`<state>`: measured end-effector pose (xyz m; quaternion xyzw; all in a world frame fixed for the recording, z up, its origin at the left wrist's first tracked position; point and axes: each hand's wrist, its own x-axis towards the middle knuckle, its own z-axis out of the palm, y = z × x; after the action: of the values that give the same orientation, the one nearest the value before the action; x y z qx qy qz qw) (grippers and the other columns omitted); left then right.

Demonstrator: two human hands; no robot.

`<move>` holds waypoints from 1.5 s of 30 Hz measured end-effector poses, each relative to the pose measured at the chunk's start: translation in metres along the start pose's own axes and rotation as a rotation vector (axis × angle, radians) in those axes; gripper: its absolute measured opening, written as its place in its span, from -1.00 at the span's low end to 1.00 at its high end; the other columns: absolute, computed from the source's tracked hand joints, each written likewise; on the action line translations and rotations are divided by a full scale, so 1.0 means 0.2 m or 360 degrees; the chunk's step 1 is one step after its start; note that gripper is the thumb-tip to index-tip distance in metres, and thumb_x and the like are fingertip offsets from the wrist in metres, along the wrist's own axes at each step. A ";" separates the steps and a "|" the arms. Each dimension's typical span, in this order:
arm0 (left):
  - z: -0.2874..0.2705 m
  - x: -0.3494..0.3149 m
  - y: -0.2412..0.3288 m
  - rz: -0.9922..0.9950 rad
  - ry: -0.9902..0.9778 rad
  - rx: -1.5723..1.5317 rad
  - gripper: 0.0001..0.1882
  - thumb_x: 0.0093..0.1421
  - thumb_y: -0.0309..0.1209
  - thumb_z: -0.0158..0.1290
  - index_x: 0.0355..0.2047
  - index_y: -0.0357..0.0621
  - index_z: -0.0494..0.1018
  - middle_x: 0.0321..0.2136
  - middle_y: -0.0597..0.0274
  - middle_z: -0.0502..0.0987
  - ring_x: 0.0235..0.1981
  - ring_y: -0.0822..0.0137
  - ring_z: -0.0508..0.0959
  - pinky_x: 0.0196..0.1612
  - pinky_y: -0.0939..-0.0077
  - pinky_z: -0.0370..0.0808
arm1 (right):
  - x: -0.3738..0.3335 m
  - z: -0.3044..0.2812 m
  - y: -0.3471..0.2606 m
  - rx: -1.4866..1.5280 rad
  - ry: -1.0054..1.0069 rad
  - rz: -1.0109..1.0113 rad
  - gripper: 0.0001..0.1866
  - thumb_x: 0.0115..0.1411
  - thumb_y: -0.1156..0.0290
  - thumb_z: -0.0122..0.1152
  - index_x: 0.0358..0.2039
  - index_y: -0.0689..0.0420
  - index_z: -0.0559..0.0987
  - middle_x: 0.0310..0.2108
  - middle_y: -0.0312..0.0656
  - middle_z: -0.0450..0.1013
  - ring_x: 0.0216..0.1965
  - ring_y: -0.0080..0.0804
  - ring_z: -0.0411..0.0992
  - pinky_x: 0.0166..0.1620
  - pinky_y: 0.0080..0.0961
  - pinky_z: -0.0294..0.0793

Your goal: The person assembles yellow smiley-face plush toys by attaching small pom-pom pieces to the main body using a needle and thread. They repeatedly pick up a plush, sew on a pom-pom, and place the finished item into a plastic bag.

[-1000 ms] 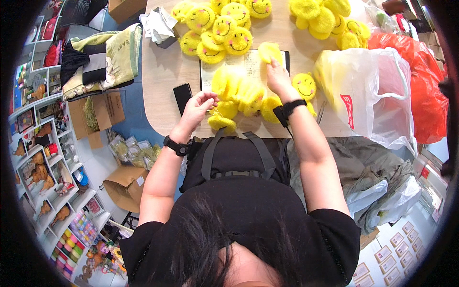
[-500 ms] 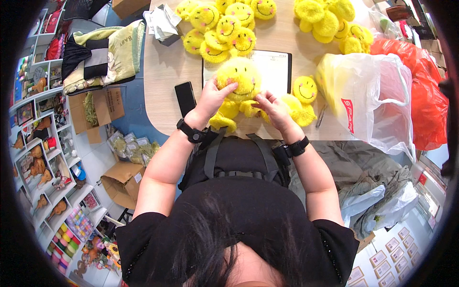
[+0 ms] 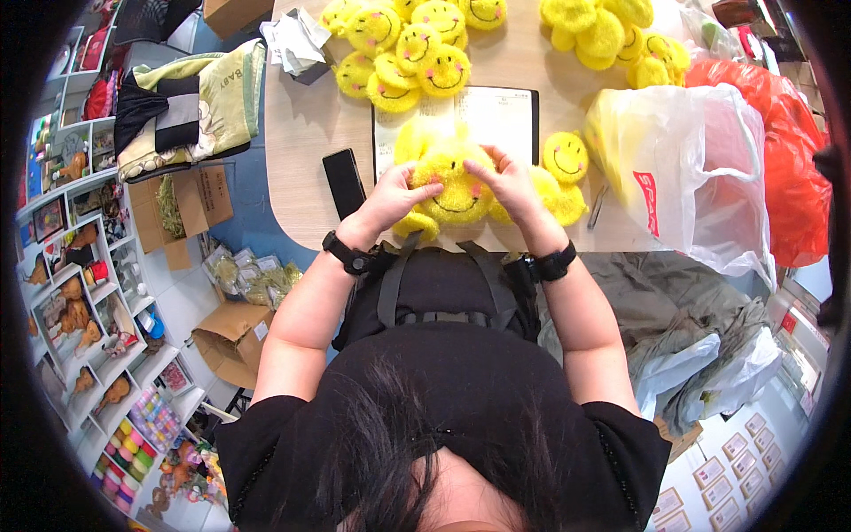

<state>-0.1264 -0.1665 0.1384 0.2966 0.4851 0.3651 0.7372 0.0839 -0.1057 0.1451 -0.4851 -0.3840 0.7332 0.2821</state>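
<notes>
A fluffy yellow smiley plush toy (image 3: 454,197) is held between my two hands, its face turned up. My left hand (image 3: 396,197) grips its left side, thumb on the front near the cheek. With the thumb pressed near an eye, my right hand (image 3: 511,183) holds the upper right side. Behind the toy lies an open notebook (image 3: 501,120) with dark covers, partly hidden by it. More yellow plush pieces lie under and beside my hands, one smiley plush (image 3: 565,158) to the right and another yellow piece (image 3: 417,225) by my left wrist.
A black phone (image 3: 343,183) lies left of my hands. Smiley plushes (image 3: 399,53) are heaped at the back, with more yellow plushes (image 3: 596,35) at the back right. A pen (image 3: 597,207), a white plastic bag (image 3: 683,164) and a red bag (image 3: 784,168) are on the right.
The smiley plush has come down nearer to me and now sits lower in my hands. My right hand has moved from its lower right edge up to its upper right side.
</notes>
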 end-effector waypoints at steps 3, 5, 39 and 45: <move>0.01 -0.01 -0.01 -0.0149 -0.0097 0.0066 -0.65 0.23 -0.43 0.20 -0.01 -0.33 0.48 -0.14 0.29 0.59 -0.15 0.51 0.54 -0.03 0.56 0.48 | 0.07 -0.04 -0.02 0.0004 0.0037 0.0031 -0.71 0.26 0.28 0.28 -0.12 0.22 0.62 -0.21 -0.30 0.59 -0.25 -0.63 0.50 -0.08 -0.62 0.46; 0.02 -0.02 -0.01 -0.0202 -0.0185 0.0067 -0.64 0.22 -0.42 0.21 -0.01 -0.33 0.48 -0.14 0.29 0.59 -0.15 0.51 0.54 -0.03 0.56 0.48 | 0.12 -0.08 -0.05 -0.0015 -0.0014 0.0078 -0.77 0.26 0.28 0.29 -0.22 0.18 0.66 -0.29 -0.31 0.61 -0.30 -0.64 0.50 -0.14 -0.63 0.47; -0.37 0.20 -0.10 0.0586 0.0669 0.0223 -0.72 0.20 -0.57 0.03 -0.06 -0.32 0.41 -0.20 0.27 0.56 -0.20 0.50 0.54 -0.07 0.60 0.47 | 0.09 -0.51 0.11 -0.1582 0.0569 -0.0819 -0.45 0.16 0.39 0.32 0.15 0.18 0.39 0.15 0.00 0.36 0.19 -0.09 0.32 0.24 -0.29 0.29; -0.22 0.08 0.08 0.0303 0.0203 0.0020 -0.65 0.32 -0.50 -0.01 0.09 -0.35 0.37 -0.08 0.21 0.54 -0.08 0.47 0.52 0.05 0.58 0.44 | 0.05 -0.02 -0.05 -0.0545 -0.0221 -0.0311 -0.32 0.18 0.28 0.38 0.24 0.19 0.31 0.09 -0.07 0.43 0.06 -0.37 0.42 0.08 -0.42 0.47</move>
<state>-0.1669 -0.1412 0.1276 0.3222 0.5029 0.4486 0.6649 0.0835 -0.0916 0.1482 -0.4346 -0.5669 0.6581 0.2380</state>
